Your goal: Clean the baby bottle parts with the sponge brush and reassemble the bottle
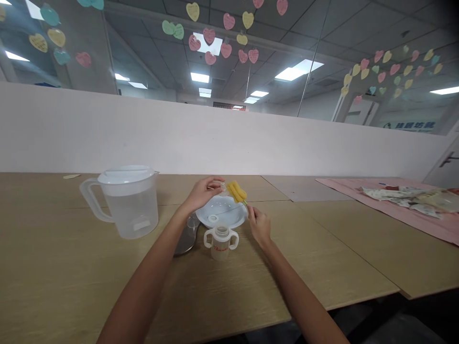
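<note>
Closest to me is the little two-handled clear bottle (221,242), mid-table. Just behind it, over the white bowl (223,212), my left hand (203,192) pinches a small clear teat (223,187). Right hand (258,225) grips the thin handle of the yellow sponge brush (237,191), slanting up-left, tip touching the teat.

Wooden tables (71,277) before a white partition (179,138), glass panes with paper hearts (225,21), ceiling light panels (200,77).
</note>
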A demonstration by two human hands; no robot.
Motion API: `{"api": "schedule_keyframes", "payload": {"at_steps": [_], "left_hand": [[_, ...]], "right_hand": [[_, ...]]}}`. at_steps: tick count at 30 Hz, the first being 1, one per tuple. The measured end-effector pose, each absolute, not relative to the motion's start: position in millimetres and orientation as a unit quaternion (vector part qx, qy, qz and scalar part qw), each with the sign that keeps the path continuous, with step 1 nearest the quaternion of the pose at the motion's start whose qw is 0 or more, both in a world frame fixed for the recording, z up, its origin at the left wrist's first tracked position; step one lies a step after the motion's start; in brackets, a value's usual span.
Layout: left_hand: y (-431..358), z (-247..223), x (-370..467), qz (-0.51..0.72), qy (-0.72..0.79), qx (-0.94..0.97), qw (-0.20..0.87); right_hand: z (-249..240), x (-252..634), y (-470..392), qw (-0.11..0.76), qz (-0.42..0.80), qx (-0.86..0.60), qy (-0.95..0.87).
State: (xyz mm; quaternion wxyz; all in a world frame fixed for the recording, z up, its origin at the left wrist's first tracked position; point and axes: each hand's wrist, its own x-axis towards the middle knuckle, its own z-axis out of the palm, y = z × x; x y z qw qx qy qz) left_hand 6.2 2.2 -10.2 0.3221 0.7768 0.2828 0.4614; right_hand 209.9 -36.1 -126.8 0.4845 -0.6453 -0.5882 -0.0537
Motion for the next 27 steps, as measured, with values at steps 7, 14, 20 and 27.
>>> {"api": "schedule_keyframes", "payload": {"at_steps": [7,14,20,27], "left_hand": [[2,-9,5,0.498,0.283,0.766,0.292],[5,-10,3,0.481,0.305,0.782,0.252],[3,-9,3,0.433,0.302,0.797,0.293],[-2,-3,3,0.464,0.281,0.782,0.306]], "right_hand": [[-128,205,-38,0.456,-0.097,-0.629,-0.622],[-127,206,-40,0.472,-0.115,-0.612,-0.624],[-129,208,-37,0.466,-0.113,-0.611,-0.630],[-135,199,-36,0.388,-0.120,-0.592,-0.696]]}}
